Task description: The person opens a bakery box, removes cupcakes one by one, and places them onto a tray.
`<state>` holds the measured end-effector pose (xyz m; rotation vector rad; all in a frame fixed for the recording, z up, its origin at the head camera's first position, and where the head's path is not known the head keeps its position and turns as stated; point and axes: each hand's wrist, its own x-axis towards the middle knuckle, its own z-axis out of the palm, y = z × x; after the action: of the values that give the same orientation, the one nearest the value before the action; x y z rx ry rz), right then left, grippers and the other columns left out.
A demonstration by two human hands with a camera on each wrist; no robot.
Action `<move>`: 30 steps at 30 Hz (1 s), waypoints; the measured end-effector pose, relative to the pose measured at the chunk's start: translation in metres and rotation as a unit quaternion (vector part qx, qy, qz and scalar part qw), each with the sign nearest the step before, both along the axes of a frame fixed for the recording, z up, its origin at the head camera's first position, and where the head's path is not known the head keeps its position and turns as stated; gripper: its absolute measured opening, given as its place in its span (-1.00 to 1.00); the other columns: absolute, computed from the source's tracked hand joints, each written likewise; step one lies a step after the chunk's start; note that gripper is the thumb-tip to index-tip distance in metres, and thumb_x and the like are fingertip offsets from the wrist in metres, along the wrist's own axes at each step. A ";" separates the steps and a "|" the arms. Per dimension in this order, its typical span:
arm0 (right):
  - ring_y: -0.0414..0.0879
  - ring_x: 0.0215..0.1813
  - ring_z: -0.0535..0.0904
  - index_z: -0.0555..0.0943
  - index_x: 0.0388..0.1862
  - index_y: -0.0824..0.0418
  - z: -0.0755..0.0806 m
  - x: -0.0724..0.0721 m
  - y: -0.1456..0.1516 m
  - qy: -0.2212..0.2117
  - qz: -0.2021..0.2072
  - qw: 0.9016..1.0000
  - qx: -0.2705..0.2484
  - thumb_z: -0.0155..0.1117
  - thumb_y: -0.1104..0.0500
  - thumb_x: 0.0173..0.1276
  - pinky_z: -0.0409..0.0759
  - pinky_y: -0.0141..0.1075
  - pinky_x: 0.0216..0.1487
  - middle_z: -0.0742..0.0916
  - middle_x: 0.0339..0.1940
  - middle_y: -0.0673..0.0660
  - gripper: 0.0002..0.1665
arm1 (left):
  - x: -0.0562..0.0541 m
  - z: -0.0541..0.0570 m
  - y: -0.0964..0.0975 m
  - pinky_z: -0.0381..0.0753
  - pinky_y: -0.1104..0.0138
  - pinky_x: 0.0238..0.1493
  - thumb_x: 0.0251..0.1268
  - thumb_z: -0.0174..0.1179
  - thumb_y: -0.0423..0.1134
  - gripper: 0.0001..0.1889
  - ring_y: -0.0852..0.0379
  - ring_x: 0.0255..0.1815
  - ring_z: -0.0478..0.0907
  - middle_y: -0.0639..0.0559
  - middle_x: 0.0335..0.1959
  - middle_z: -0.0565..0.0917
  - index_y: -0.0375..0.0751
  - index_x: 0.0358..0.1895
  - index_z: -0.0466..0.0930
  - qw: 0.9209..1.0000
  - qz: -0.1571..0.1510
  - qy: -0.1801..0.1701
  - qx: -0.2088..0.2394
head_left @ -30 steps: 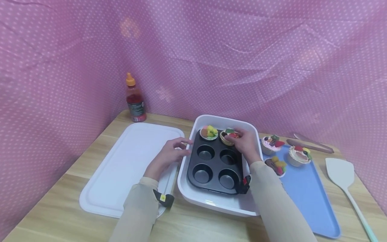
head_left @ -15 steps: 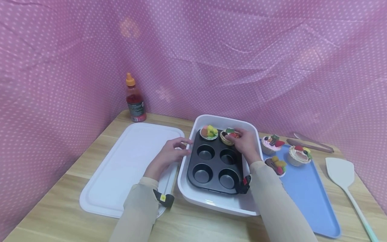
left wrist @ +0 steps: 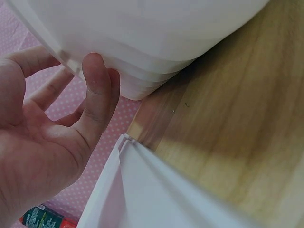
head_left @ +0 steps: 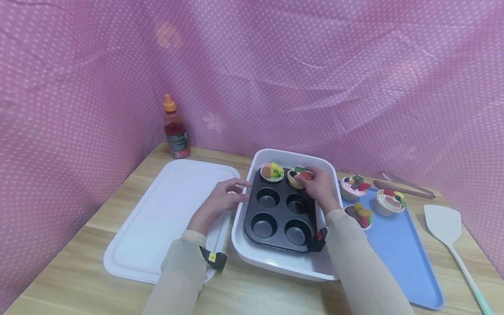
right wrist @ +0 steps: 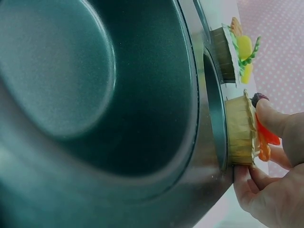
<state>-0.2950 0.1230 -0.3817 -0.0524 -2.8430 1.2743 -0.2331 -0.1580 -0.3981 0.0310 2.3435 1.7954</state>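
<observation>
My right hand [head_left: 320, 184] pinches a fruit-topped cupcake [head_left: 295, 178] at the far right cup of the dark muffin pan [head_left: 282, 218]. In the right wrist view its gold paper case [right wrist: 240, 130] stands at the cup's mouth, thumb on the topping side and fingers below. How deep it sits I cannot tell. Another fruit cupcake [head_left: 272, 173] is in the far left cup; the other cups hold nothing. A deep white basin [head_left: 252, 260] contains the pan. My left hand [head_left: 220, 202] holds the basin's left rim, thumb [left wrist: 97, 76] by the outer wall.
A white board [head_left: 165, 214] lies at left, partly beneath my left arm. Behind it stands a sauce bottle [head_left: 177, 135]. At right, several cupcakes [head_left: 389, 203] stand by or on a blue tray [head_left: 405, 258], with tongs [head_left: 405, 189] behind and a spatula [head_left: 442, 223] beside.
</observation>
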 end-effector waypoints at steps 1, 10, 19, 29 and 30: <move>0.04 -0.12 0.53 0.54 0.35 0.20 0.000 0.000 0.000 0.000 0.001 1.000 0.000 0.29 -0.01 0.46 0.48 -0.32 -0.25 0.67 0.14 0.25 -0.43 | 0.000 0.000 0.000 0.65 0.30 -0.19 0.29 0.30 -0.28 -0.61 0.02 -0.10 0.58 -0.17 0.00 0.60 -0.02 0.19 0.63 1.000 -0.001 0.001 0.000; 0.08 -0.01 0.53 0.54 0.35 0.22 -0.001 -0.001 0.000 0.001 0.000 1.000 0.002 0.29 0.01 0.45 0.49 -0.28 -0.18 0.64 0.25 0.27 -0.44 | -0.001 -0.001 0.000 0.66 0.28 -0.14 0.30 0.31 -0.26 -0.61 0.01 -0.06 0.58 -0.16 0.02 0.60 0.00 0.20 0.63 1.000 -0.001 -0.007 -0.004; 0.09 0.03 0.55 0.54 0.34 0.24 -0.001 -0.001 -0.001 -0.005 -0.007 1.000 -0.016 0.31 0.02 0.45 0.50 -0.30 -0.17 0.62 0.30 0.28 -0.43 | -0.001 -0.001 -0.001 0.67 0.25 -0.09 0.29 0.32 -0.27 -0.61 -0.02 -0.04 0.57 -0.17 0.05 0.59 -0.01 0.20 0.63 1.000 0.000 -0.010 -0.001; 0.09 0.04 0.54 0.53 0.35 0.23 0.000 0.000 0.000 -0.010 -0.009 1.000 -0.022 0.29 0.01 0.46 0.51 -0.29 -0.16 0.61 0.31 0.27 -0.43 | 0.000 0.000 0.000 0.67 0.27 -0.13 0.30 0.31 -0.27 -0.60 -0.01 -0.06 0.58 -0.18 0.05 0.58 -0.03 0.20 0.63 1.000 -0.003 -0.009 0.004; 0.09 0.05 0.54 0.53 0.35 0.23 0.000 -0.001 0.000 -0.009 -0.010 1.000 -0.023 0.29 0.01 0.46 0.51 -0.28 -0.15 0.61 0.32 0.27 -0.43 | 0.000 0.000 0.000 0.67 0.27 -0.13 0.30 0.31 -0.28 -0.61 -0.01 -0.06 0.58 -0.18 0.05 0.58 -0.02 0.20 0.63 1.000 -0.003 -0.010 0.004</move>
<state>-0.2956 0.1229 -0.3821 -0.0933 -2.8219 1.3417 -0.2335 -0.1583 -0.3981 0.0210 2.3214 1.7938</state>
